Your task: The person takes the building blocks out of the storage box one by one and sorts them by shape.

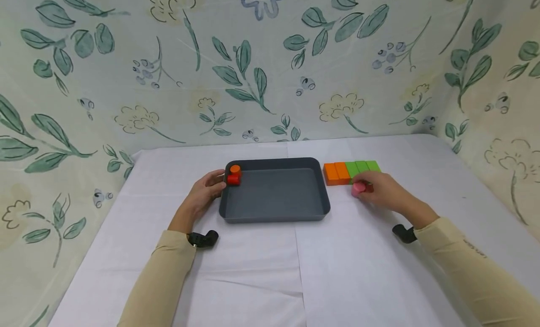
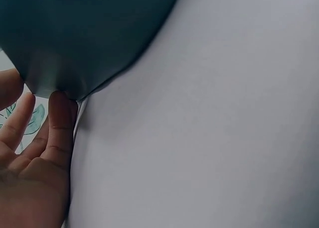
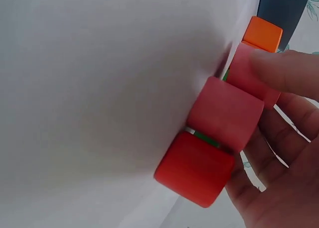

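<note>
A dark grey tray (image 1: pixel 274 220) lies on the table, with an orange cylinder (image 1: pixel 235 169) and a red cylinder (image 1: pixel 233 179) in its far left corner. My left hand (image 1: pixel 207 192) touches the tray's left side with fairly straight fingers; the left wrist view shows fingertips (image 2: pixel 61 101) against the outer wall. Right of the tray, my right hand (image 1: pixel 381 192) pinches a pink cylinder (image 1: pixel 358 189), its thumb lying on it in the right wrist view. Beside it there stand a second pink cylinder (image 3: pixel 226 113) and a red cylinder (image 3: pixel 194 169), both hidden by the hand in the head view.
Orange blocks (image 1: pixel 336 174) and green blocks (image 1: pixel 362 167) form a row right of the tray, just behind my right hand. White cloth (image 1: pixel 253 271) covers the table. A leaf-patterned curtain (image 1: pixel 270 69) hangs behind it.
</note>
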`<state>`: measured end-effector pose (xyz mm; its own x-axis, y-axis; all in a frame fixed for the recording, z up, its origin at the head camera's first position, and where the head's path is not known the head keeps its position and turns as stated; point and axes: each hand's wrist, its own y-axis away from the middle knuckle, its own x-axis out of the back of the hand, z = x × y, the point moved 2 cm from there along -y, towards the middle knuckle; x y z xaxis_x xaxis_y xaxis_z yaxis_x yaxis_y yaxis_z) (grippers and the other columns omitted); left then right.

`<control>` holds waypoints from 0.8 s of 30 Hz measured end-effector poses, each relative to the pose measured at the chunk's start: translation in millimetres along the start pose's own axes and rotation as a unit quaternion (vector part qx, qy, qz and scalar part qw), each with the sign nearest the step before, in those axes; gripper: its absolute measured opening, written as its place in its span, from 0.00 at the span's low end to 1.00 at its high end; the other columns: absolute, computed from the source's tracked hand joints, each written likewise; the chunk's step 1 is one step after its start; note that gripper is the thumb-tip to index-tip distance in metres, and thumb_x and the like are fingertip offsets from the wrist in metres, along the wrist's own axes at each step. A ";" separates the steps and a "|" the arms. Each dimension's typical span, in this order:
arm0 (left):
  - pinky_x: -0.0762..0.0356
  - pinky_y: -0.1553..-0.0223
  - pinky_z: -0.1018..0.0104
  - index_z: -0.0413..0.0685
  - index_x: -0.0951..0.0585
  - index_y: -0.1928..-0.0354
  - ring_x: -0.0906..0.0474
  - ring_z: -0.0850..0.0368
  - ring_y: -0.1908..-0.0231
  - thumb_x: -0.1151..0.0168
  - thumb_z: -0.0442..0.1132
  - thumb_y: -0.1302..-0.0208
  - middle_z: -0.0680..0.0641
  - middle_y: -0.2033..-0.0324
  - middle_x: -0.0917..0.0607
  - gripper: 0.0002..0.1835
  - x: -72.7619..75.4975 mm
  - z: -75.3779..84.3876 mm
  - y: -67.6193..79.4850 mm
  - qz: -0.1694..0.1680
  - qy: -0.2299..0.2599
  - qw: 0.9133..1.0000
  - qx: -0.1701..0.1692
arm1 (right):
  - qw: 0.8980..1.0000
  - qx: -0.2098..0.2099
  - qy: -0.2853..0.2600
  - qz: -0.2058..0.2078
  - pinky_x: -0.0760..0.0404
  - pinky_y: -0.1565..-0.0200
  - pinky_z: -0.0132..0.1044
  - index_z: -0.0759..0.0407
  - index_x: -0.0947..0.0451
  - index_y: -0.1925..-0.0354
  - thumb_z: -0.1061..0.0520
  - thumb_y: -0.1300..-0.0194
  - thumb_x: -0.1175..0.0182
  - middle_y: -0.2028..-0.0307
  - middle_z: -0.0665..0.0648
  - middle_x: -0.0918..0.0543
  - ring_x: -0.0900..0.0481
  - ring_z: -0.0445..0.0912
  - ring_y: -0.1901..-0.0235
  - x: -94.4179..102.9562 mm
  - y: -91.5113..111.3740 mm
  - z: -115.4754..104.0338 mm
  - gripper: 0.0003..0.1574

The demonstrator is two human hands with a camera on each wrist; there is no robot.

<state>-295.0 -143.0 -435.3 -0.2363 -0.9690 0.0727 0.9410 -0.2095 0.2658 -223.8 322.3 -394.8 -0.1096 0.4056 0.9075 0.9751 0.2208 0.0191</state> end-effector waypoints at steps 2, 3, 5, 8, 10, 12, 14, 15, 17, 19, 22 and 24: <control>0.38 0.27 0.51 0.51 0.40 0.25 0.36 0.44 0.29 0.44 0.35 0.29 0.42 0.25 0.37 0.33 0.0 0.0 0.2 -0.002 -0.001 1.000 -0.001 | 1.000 0.001 0.003 -0.001 0.20 0.47 0.53 0.65 0.22 0.44 0.64 0.40 0.33 0.53 0.62 0.19 0.27 0.54 0.54 -1.4 0.0 0.4 0.25; 0.38 0.27 0.51 0.51 0.40 0.25 0.36 0.44 0.29 0.44 0.35 0.29 0.42 0.25 0.37 0.33 0.0 0.0 0.4 -0.002 -0.002 1.000 0.000 | 1.000 0.001 0.004 -0.003 0.20 0.48 0.52 0.64 0.22 0.44 0.63 0.40 0.33 0.53 0.62 0.19 0.27 0.53 0.54 -2.0 0.0 0.3 0.24; 0.38 0.27 0.50 0.51 0.40 0.24 0.36 0.44 0.29 0.44 0.35 0.29 0.42 0.25 0.37 0.33 -0.1 0.4 0.7 -0.003 -0.004 1.000 -0.001 | 1.000 -0.001 0.007 -0.005 0.20 0.48 0.51 0.64 0.22 0.45 0.63 0.40 0.32 0.53 0.61 0.18 0.27 0.53 0.54 -3.1 -0.2 1.3 0.24; 0.39 0.26 0.50 0.52 0.40 0.25 0.37 0.44 0.29 0.44 0.35 0.29 0.42 0.25 0.37 0.33 -0.1 1.0 1.0 -0.002 -0.004 1.000 0.001 | 1.000 -0.006 0.010 -0.008 0.20 0.48 0.52 0.64 0.22 0.45 0.63 0.40 0.32 0.53 0.61 0.19 0.27 0.53 0.54 -4.2 -0.4 1.9 0.24; 0.40 0.25 0.50 0.52 0.40 0.24 0.37 0.44 0.28 0.44 0.35 0.29 0.42 0.25 0.37 0.33 -0.1 1.1 1.0 -0.002 -0.005 1.000 0.000 | 1.000 -0.008 0.010 -0.010 0.20 0.48 0.52 0.64 0.22 0.45 0.63 0.40 0.32 0.52 0.62 0.19 0.27 0.53 0.54 -4.6 -0.5 2.3 0.24; 0.40 0.25 0.49 0.52 0.40 0.24 0.37 0.44 0.28 0.44 0.35 0.29 0.42 0.25 0.38 0.33 0.2 0.8 1.0 -0.003 -0.005 1.000 0.001 | 1.000 -0.009 0.009 -0.012 0.20 0.48 0.53 0.64 0.22 0.44 0.63 0.40 0.32 0.52 0.62 0.19 0.27 0.54 0.54 -4.8 -0.5 1.7 0.24; 0.40 0.25 0.49 0.52 0.41 0.24 0.38 0.44 0.28 0.44 0.35 0.29 0.42 0.25 0.38 0.34 0.3 0.1 0.7 -0.004 -0.005 1.000 0.000 | 1.000 -0.009 0.007 -0.014 0.20 0.47 0.53 0.64 0.22 0.44 0.63 0.40 0.32 0.52 0.62 0.19 0.27 0.54 0.54 -4.9 -0.4 1.5 0.24; 0.41 0.25 0.49 0.52 0.41 0.24 0.38 0.44 0.28 0.44 0.35 0.29 0.42 0.25 0.38 0.34 0.2 -0.3 0.4 -0.005 -0.005 1.000 0.000 | 1.000 -0.009 0.008 -0.014 0.20 0.47 0.53 0.64 0.22 0.45 0.63 0.40 0.32 0.51 0.62 0.19 0.27 0.54 0.54 -5.0 -0.4 1.6 0.24; 0.41 0.25 0.49 0.52 0.41 0.24 0.38 0.44 0.28 0.44 0.35 0.29 0.42 0.25 0.38 0.34 0.4 -0.9 -0.1 -0.006 -0.004 1.000 -0.002 | 1.000 -0.009 0.007 -0.015 0.20 0.47 0.54 0.63 0.22 0.44 0.64 0.40 0.32 0.51 0.62 0.19 0.27 0.54 0.54 -5.2 -0.4 1.6 0.24; 0.40 0.25 0.50 0.52 0.41 0.24 0.38 0.44 0.28 0.44 0.35 0.29 0.42 0.25 0.38 0.34 0.4 -1.1 -0.3 -0.007 -0.003 1.000 -0.002 | 1.000 -0.010 0.007 -0.015 0.20 0.47 0.53 0.63 0.22 0.45 0.64 0.40 0.32 0.51 0.62 0.19 0.27 0.54 0.54 -5.5 -0.6 2.2 0.24; 0.40 0.26 0.50 0.52 0.41 0.24 0.38 0.44 0.28 0.44 0.36 0.29 0.42 0.24 0.38 0.34 0.5 -0.9 -0.4 -0.005 -0.002 1.000 0.000 | 1.000 -0.015 0.003 -0.017 0.20 0.47 0.54 0.63 0.22 0.45 0.64 0.40 0.33 0.51 0.62 0.19 0.27 0.54 0.54 -5.4 -1.0 1.8 0.24; 0.40 0.26 0.51 0.52 0.41 0.24 0.37 0.44 0.29 0.44 0.36 0.29 0.42 0.25 0.38 0.34 0.8 -0.8 -0.5 -0.004 -0.001 1.000 0.002 | 1.000 -0.019 0.001 -0.019 0.21 0.46 0.54 0.63 0.23 0.44 0.64 0.40 0.33 0.51 0.62 0.19 0.28 0.54 0.53 -5.3 -1.0 1.6 0.25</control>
<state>-295.4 -143.8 -436.1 -0.2448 -0.9668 0.0728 0.9381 -0.2173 0.2697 -224.5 321.3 -400.3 -0.1469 0.3951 0.9068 0.9768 0.2025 0.0701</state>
